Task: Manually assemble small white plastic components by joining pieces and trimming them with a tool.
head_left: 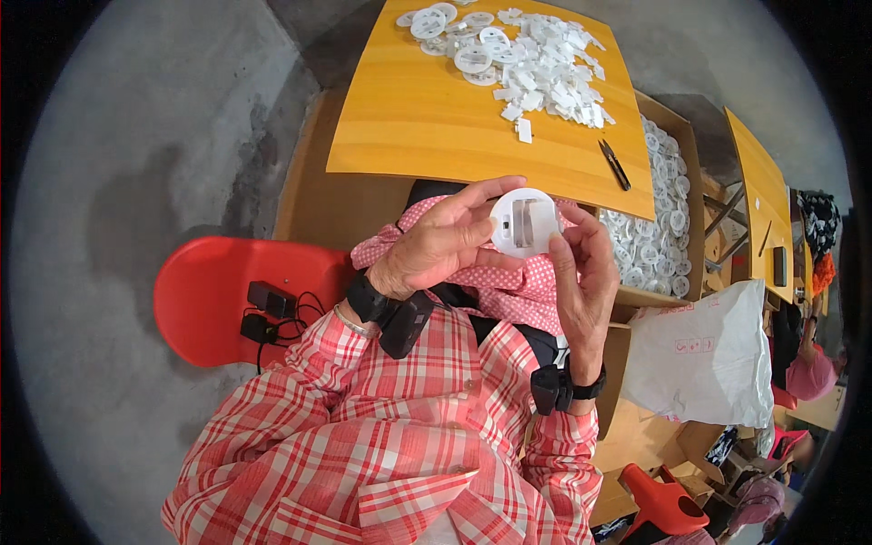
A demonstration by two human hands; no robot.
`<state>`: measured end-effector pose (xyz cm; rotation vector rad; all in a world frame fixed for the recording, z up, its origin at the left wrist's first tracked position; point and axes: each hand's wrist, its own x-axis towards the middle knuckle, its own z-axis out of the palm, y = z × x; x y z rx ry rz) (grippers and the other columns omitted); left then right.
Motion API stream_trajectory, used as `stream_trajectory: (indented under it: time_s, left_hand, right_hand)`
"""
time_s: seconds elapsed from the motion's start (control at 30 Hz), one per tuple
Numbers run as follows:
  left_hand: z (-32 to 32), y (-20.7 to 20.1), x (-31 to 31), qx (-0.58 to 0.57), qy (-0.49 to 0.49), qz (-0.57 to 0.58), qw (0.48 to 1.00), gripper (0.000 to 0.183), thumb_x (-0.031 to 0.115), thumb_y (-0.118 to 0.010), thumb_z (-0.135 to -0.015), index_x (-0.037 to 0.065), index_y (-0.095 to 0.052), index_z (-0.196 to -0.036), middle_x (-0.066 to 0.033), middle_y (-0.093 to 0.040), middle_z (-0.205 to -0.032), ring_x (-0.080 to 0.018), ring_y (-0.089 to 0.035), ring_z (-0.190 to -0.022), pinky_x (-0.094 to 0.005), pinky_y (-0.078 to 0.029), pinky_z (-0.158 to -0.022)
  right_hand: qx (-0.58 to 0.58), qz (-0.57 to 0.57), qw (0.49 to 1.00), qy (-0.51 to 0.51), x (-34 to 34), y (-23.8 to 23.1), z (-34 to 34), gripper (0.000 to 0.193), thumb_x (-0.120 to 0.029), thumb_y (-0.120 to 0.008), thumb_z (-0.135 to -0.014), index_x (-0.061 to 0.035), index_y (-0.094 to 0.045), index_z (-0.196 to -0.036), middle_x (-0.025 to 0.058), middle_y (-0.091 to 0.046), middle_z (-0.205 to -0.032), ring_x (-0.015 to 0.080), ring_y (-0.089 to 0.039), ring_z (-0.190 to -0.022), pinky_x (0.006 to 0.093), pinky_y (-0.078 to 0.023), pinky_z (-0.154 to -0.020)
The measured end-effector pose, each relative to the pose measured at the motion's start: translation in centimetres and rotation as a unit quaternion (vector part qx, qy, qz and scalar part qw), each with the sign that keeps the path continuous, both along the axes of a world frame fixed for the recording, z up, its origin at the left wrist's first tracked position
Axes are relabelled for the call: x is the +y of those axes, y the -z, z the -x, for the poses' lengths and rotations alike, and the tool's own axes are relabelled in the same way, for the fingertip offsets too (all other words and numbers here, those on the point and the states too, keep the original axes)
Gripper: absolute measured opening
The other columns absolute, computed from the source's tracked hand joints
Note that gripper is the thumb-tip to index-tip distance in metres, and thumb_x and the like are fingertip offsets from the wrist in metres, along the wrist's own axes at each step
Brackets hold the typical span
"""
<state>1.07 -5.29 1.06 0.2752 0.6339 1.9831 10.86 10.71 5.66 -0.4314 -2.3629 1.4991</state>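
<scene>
Above my lap, a round white plastic disc (525, 224) with a rectangular recess is held up between both hands. My left hand (438, 238) grips its left edge, thumb and fingers closed on the rim. On the other side, my right hand (589, 268) pinches the right edge, its thumb at the lower right of the disc. On the yellow table (409, 136) ahead lie a heap of small white rectangular plastic pieces (559, 77) and several loose white discs (473, 60). A pair of black-handled thread snips (616, 168) rests near the table's right edge.
Right of the table stands a cardboard box (698, 191) full of similar white discs (649, 245). In front of it is a white sack (699, 363). A red chair (204, 295) at left carries black adapters and cables (272, 298). Other people work at far right.
</scene>
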Motion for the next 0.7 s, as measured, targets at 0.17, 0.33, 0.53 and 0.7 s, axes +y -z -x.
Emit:
stream_trajectory:
  time_s: [0.17, 0.33, 0.53, 0.7]
  left_hand:
    - [0.0, -0.2, 0.2, -0.002, 0.012, -0.013, 1.0, 0.053, 0.015, -0.05, -0.093, 0.009, -0.027, -0.141, -0.0129, -0.041, -0.135, -0.0291, -0.046, -0.122, -0.0438, -0.045, -0.097]
    - [-0.2, 0.5, 0.5, -0.016, -0.03, 0.007, 0.999, 0.052, 0.008, -0.05, -0.092, 0.007, -0.029, -0.139, -0.0134, -0.04, -0.135, -0.0287, -0.046, -0.122, -0.0446, -0.043, -0.099]
    - [-0.1, 0.2, 0.4, -0.026, -0.047, 0.01, 0.999, 0.05, 0.007, -0.055, -0.09, 0.004, -0.033, -0.134, -0.0136, -0.044, -0.13, -0.0261, -0.048, -0.119, -0.0419, -0.043, -0.1]
    - [-0.3, -0.1, 0.4, -0.031, -0.055, 0.023, 0.998, 0.052, 0.007, -0.056, -0.089, 0.005, -0.031, -0.135, -0.0136, -0.044, -0.13, -0.0261, -0.047, -0.12, -0.0413, -0.043, -0.1]
  right_hand:
    - [0.025, -0.119, 0.992, 0.028, -0.4, -0.7, 0.5, 0.012, -0.001, -0.059, -0.086, 0.0005, -0.056, -0.098, 0.0114, -0.059, -0.079, 0.0192, -0.059, -0.069, 0.0281, -0.047, -0.062]
    - [0.053, -0.199, 0.978, 0.035, -1.1, -0.6, 0.8, 0.011, 0.001, -0.061, -0.083, 0.0012, -0.057, -0.092, 0.0149, -0.061, -0.079, 0.0267, -0.061, -0.069, 0.0314, -0.048, -0.06]
    - [0.079, -0.219, 0.972, 0.033, -1.4, -0.6, 1.4, 0.011, 0.002, -0.063, -0.081, 0.0011, -0.057, -0.091, 0.0142, -0.06, -0.078, 0.0276, -0.061, -0.068, 0.0323, -0.048, -0.06]
    - [0.079, -0.249, 0.965, 0.025, -1.4, -0.8, 1.6, 0.012, 0.001, -0.064, -0.08, -0.0001, -0.057, -0.09, 0.0132, -0.06, -0.078, 0.0275, -0.06, -0.068, 0.033, -0.047, -0.058]
